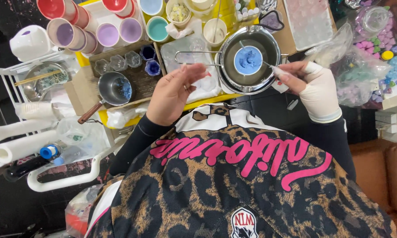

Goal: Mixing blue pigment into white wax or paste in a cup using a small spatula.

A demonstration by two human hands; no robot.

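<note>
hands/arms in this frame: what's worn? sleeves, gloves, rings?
Left hand is bare, with what looks like a thin ring on one finger; its arm wears a snug black long sleeve. Right hand has a cream-white wrap or fingerless glove covering palm and wrist, fingers exposed with long pale nails; a dark sleeve follows. A leopard-print top with pink lettering covers the torso.

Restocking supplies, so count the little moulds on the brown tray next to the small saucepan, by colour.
Clear moulds: 3
Blue moulds: 2
Total: 5
</note>
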